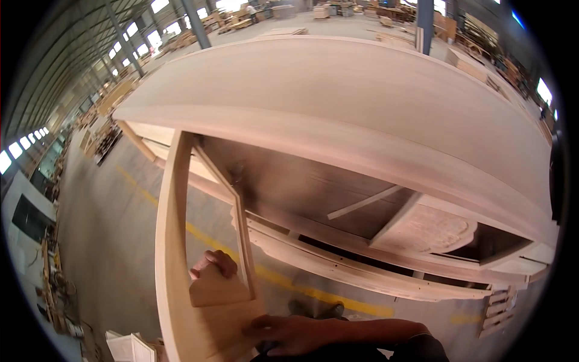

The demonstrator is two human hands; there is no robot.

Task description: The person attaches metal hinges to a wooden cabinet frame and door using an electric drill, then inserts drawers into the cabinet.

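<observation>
A large cabinet [338,72] of pale bare wood stands in front of me. At its left, a framed cabinet door [170,241] with an open window in it is swung out towards me. Through that window my left hand [215,264] shows, its fingers curled over the top edge of the solid lower part of the door. The rest of that hand is hidden behind the wood. My right hand [289,333] reaches in from the lower right and is closed at the door's lower right edge. Its fingertips are slightly blurred, and a dark patch shows under it.
Inside the cabinet's open bay, a thin wood strip [365,202] lies slanted. Farther right is a door with a carved panel [425,226]. A slatted pallet [497,311] stands at lower right, and pale boards [129,347] at lower left. A yellow line [283,279] crosses the floor.
</observation>
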